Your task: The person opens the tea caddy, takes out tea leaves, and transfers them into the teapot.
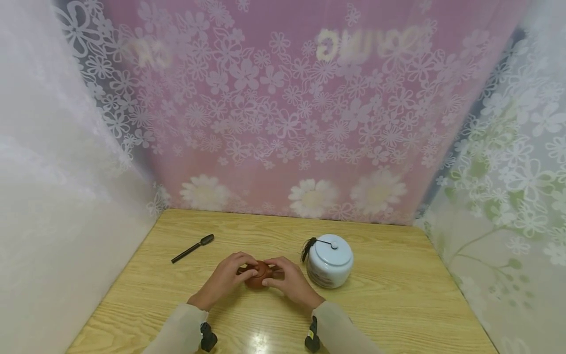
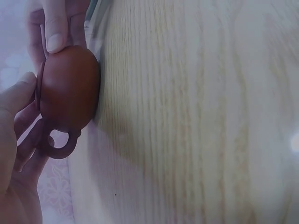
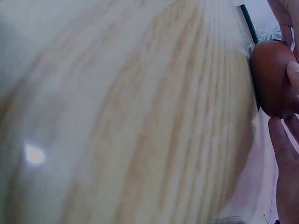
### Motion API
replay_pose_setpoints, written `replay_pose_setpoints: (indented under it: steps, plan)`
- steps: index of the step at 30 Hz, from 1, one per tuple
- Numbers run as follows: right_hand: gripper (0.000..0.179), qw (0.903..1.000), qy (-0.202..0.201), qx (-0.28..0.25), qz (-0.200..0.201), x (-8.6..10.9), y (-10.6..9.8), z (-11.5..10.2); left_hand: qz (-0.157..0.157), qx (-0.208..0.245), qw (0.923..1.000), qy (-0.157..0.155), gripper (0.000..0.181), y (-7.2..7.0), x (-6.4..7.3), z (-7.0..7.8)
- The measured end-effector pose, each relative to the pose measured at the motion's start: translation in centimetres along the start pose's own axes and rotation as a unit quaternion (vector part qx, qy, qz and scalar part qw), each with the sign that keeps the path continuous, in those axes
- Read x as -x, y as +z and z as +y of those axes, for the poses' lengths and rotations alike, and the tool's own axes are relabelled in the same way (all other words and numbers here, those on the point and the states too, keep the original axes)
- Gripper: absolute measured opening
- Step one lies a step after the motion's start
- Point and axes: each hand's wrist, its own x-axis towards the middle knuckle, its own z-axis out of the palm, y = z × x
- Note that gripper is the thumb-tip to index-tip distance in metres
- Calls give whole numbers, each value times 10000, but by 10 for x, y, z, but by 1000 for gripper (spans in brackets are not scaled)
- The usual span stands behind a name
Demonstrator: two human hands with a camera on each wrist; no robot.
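Note:
A small reddish-brown clay teapot (image 1: 255, 282) stands on the wooden table between both hands. My left hand (image 1: 224, 276) holds it on the handle side, thumb over the lid; in the left wrist view that thumb touches the lid's rim, and some fingers are behind the looped handle (image 2: 69, 148). From the spout side my right hand (image 1: 295, 283) grips the pot, its thumb pressed on the round body (image 3: 270, 77) in the right wrist view. The spout is mostly hidden by the right hand's fingers.
To the right of the right hand stands a white lidded jar (image 1: 330, 268) with a black tassel (image 1: 307, 248). A thin dark brush-like tool (image 1: 192, 248) lies at the back left. Floral curtains (image 1: 283, 123) enclose the table (image 1: 398, 295) at the back and sides.

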Motion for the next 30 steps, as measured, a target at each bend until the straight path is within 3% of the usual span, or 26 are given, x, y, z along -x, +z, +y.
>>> replay_pose_setpoints:
  steps: [20,30]
  plan:
    - [54,9999,27,-138,43,-1,3,3,458,-170,9988,-52,13,5,1,-1]
    - [53,9996,150,-243,12,-1,1,3,511,-366,9979,-173,17,-14,2,1]
